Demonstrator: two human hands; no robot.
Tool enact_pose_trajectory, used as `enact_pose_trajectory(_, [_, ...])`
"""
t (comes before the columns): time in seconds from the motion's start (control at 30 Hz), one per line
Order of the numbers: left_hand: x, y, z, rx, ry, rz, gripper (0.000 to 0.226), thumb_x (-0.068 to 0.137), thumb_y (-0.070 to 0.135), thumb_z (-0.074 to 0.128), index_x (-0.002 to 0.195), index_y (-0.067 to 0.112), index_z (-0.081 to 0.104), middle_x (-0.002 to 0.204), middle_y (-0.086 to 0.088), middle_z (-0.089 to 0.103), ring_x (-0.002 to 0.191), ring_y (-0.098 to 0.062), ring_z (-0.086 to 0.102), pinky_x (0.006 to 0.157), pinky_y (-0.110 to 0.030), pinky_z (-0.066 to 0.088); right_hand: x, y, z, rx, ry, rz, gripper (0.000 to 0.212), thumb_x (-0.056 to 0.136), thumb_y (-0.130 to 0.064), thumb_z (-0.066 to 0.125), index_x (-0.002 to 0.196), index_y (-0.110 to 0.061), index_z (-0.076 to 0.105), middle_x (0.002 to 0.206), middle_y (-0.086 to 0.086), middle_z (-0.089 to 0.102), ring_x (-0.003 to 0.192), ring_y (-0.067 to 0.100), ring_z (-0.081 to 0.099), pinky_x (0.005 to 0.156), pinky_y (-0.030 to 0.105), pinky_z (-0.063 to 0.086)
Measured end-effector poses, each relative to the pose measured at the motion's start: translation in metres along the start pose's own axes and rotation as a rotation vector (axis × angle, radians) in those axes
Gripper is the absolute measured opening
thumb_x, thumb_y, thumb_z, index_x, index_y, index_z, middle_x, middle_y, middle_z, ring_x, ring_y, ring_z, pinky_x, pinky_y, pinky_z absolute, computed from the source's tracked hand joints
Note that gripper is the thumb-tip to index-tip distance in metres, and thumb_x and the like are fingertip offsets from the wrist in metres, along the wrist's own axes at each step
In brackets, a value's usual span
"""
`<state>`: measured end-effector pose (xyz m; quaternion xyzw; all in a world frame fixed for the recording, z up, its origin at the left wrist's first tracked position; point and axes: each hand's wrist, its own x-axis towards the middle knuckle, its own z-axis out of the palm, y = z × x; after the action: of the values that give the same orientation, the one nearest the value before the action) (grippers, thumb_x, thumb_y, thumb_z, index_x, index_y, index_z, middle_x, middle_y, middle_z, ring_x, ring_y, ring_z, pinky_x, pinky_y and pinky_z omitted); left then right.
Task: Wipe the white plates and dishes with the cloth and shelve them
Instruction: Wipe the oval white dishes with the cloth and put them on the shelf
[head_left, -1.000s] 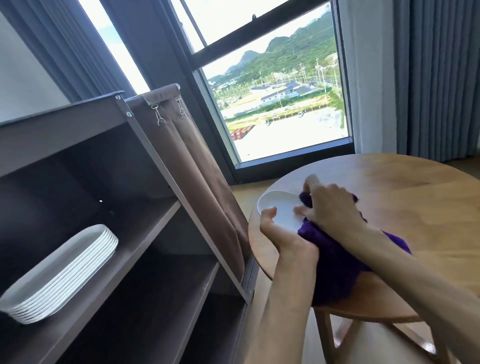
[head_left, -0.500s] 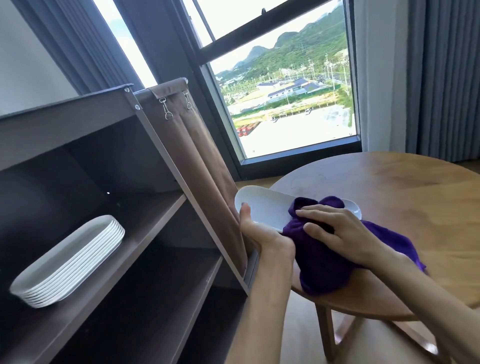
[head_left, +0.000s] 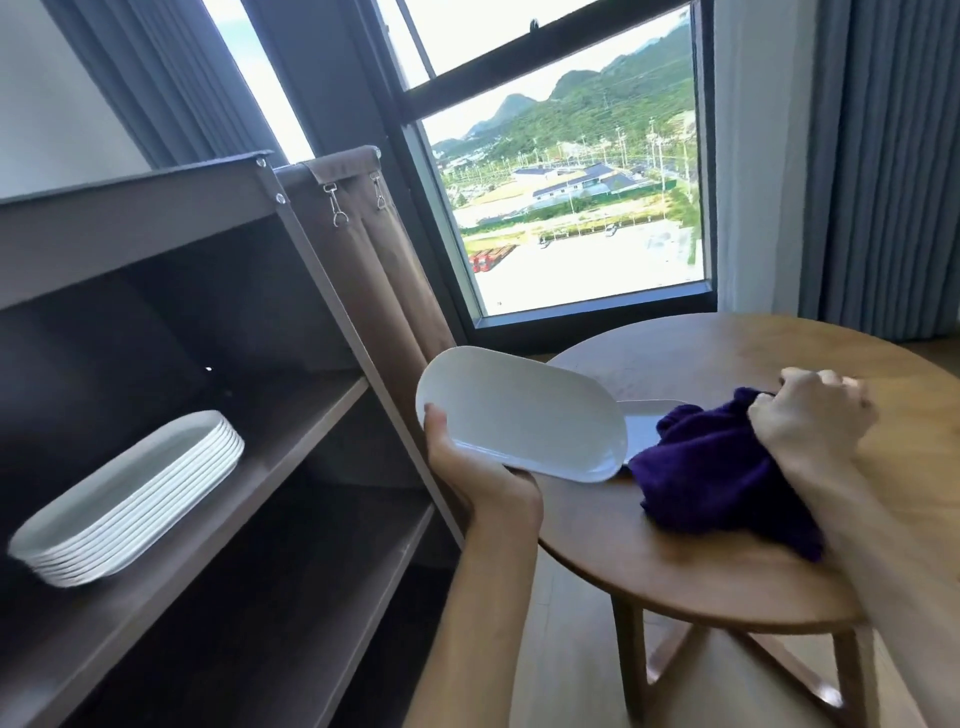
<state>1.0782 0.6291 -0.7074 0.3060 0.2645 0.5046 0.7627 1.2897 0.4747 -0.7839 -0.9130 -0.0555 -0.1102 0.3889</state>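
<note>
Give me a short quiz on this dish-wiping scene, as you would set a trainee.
1. True or false: the left hand holds the dish lifted clear of the table.
2. What does the right hand grip? A) a sponge B) the purple cloth C) a cup
3. Fill in: the stack of white dishes sits on the ____.

Key
1. True: the dish is tilted in the air, with the thumb on its rim.
2. B: the fingers curl round the cloth, which lies on the table.
3. shelf.
</note>
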Motion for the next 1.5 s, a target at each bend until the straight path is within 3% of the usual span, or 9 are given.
enact_pose_trajectory(0.13, [-0.007,0.008,0.007,-0.076,0.005,-0.058,0.044,0.098,0.060,0.047,0.117,0.027,0.070,0.105,-0.005,0.078,0.105,-0.029,0.070,0.083,-0.040,0.061,-0.053,-0.056,0.000,0.332,0.044,-0.290,0.044,0.103,-0.031,0.050,0.133,-0.001,0.060,0.148,0.023,0.045,0.138,0.035,0.042,0.112,0.039,0.031])
enact_pose_trajectory(0.27, [-0.009,0.021,0.001,-0.115,0.069,-0.029,0.043,0.104,0.056,0.042,0.128,0.028,0.062,0.122,-0.005,0.070,0.114,-0.027,0.066,0.103,-0.044,0.053,-0.113,-0.116,0.004,0.954,-0.500,-0.099,0.060,0.094,-0.051,0.047,0.142,-0.015,0.049,0.124,0.002,0.059,0.105,0.011,0.060,0.075,0.023,0.055])
enact_pose_trajectory(0.43, [-0.007,0.061,-0.034,0.089,0.167,0.189,0.031,0.101,0.037,0.061,0.130,0.028,0.057,0.120,0.004,0.070,0.102,-0.011,0.072,0.085,-0.028,0.060,-0.153,-0.160,0.026,1.206,-0.488,0.159,0.036,0.089,-0.003,0.064,0.118,-0.022,0.054,0.106,-0.002,0.061,0.099,0.014,0.062,0.077,0.031,0.056])
enact_pose_trajectory(0.57, [-0.009,0.108,-0.079,0.571,0.128,0.575,0.086,0.086,0.043,0.076,0.157,0.031,0.028,0.149,0.019,0.042,0.116,0.019,0.048,0.094,-0.006,0.042,-0.161,-0.217,0.035,1.252,-0.620,0.134,0.026,0.084,0.001,0.064,0.092,-0.024,0.069,0.103,0.008,0.069,0.098,0.024,0.066,0.079,0.035,0.059])
enact_pose_trajectory(0.8, [0.001,0.220,-0.152,0.962,0.152,0.683,0.125,0.066,0.056,0.090,0.163,0.022,0.019,0.151,0.003,0.047,0.138,-0.008,0.047,0.115,-0.022,0.040,-0.208,-0.347,0.057,1.343,-0.852,0.040,0.007,0.085,-0.015,0.067,0.090,-0.015,0.073,0.095,0.002,0.067,0.088,0.019,0.062,0.058,0.026,0.052])
enact_pose_trajectory(1.0, [0.029,0.263,-0.185,0.991,0.445,0.776,0.107,0.063,0.058,0.091,0.150,0.014,0.045,0.132,0.008,0.063,0.124,0.003,0.055,0.111,-0.021,0.043,-0.255,-0.418,0.092,1.232,-1.019,-0.029,0.035,0.090,-0.033,0.062,0.093,0.002,0.068,0.087,0.004,0.066,0.085,0.020,0.064,0.074,0.045,0.063])
enact_pose_trajectory(1.17, [0.065,0.269,-0.198,0.992,0.576,0.732,0.069,0.066,0.038,0.095,0.123,0.019,0.062,0.113,0.007,0.070,0.102,-0.003,0.065,0.091,-0.021,0.051,-0.287,-0.448,0.114,1.087,-1.038,-0.112,0.048,0.091,-0.054,0.057,0.114,-0.011,0.064,0.107,0.002,0.067,0.102,0.022,0.060,0.087,0.037,0.047])
enact_pose_trajectory(1.33, [0.081,0.271,-0.215,0.972,0.652,0.726,0.065,0.065,0.033,0.096,0.119,0.016,0.065,0.108,0.007,0.072,0.097,0.001,0.066,0.077,-0.005,0.048,-0.291,-0.460,0.136,0.948,-1.029,-0.209,0.043,0.091,-0.053,0.060,0.070,-0.016,0.058,0.082,0.003,0.063,0.109,0.037,0.061,0.100,0.049,0.050])
enact_pose_trajectory(1.5, [0.086,0.275,-0.219,1.017,0.662,0.716,0.066,0.065,0.036,0.096,0.120,0.016,0.065,0.109,0.007,0.071,0.095,-0.002,0.066,0.076,-0.005,0.043,-0.294,-0.464,0.151,0.861,-1.045,-0.285,0.044,0.089,-0.052,0.064,0.071,-0.012,0.060,0.083,0.004,0.066,0.095,0.034,0.066,0.088,0.043,0.055])
